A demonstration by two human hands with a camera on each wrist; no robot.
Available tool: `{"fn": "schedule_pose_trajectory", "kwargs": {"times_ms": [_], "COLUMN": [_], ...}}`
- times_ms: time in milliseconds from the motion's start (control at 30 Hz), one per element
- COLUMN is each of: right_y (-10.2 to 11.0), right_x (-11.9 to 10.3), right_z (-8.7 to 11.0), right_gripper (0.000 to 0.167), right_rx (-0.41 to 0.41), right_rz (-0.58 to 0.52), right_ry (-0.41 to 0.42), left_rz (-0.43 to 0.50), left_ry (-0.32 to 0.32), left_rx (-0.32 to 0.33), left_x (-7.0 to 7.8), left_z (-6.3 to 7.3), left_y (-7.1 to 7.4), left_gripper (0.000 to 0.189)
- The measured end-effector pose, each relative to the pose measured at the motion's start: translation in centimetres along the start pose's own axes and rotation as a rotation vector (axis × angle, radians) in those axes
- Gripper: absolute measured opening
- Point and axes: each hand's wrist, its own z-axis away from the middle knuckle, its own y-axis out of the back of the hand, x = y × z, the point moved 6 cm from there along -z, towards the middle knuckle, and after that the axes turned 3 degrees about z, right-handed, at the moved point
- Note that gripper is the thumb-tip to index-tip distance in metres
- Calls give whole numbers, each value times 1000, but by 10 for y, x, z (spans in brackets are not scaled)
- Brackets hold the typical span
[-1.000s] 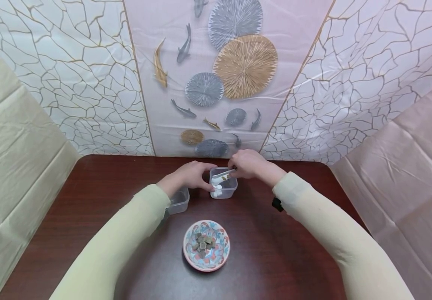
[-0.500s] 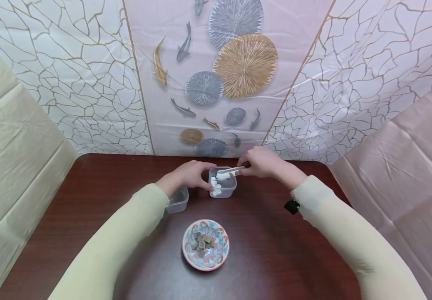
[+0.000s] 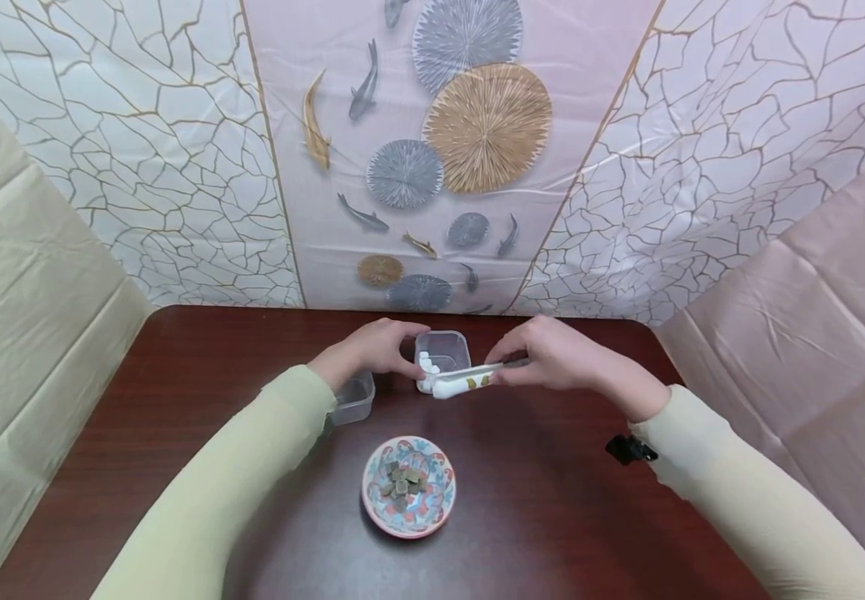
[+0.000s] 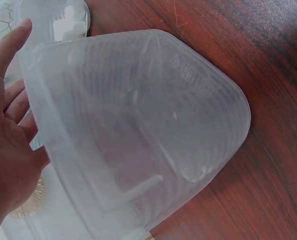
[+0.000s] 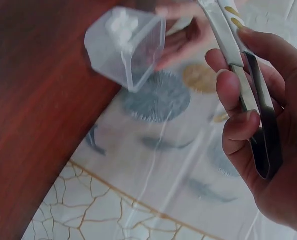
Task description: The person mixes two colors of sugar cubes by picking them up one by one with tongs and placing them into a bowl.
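My right hand [image 3: 552,354] holds a pair of tongs [image 3: 466,383] with white ends and gold marks. Bare metal arms [image 5: 261,110] show between the fingers in the right wrist view. The white tips overlap the near edge of a small clear plastic container [image 3: 453,346]; I cannot tell whether they pinch anything. Several white cubes [image 3: 427,362] lie along the container's left side. From the left, my left hand [image 3: 380,346] grips this container, thumb at its near side and fingertips by the far rim. A second clear container [image 4: 153,120] stands under my left wrist.
A patterned bowl [image 3: 443,508] with several greenish-brown cubes [image 3: 405,481] sits nearer on the dark wooden table [image 3: 552,517]. Just behind the table's far edge hangs a patterned cloth [image 3: 402,100]. Beige cloth walls [image 3: 830,333] stand at both sides.
The tongs have come up out of the container and toward its near edge, as my right hand moved right and nearer. My left hand has stayed at the container.
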Motion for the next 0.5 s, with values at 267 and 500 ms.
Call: {"fn": "schedule_pose_trajectory", "kwargs": {"times_ms": [267,500], "right_y": [-24,-47], "right_x": [-32,-41], "right_z": [12,14], "right_gripper": [10,9], "right_rx": [-46,-90], "right_rz": [34,95], "right_ry": [90,133], "left_rz": [-4,-4], "left_ry": [-11,-9], "left_rx": [10,10], "left_x": [0,2], "left_z": [1,1], "left_y": [2,1], "left_gripper": [86,85]}}
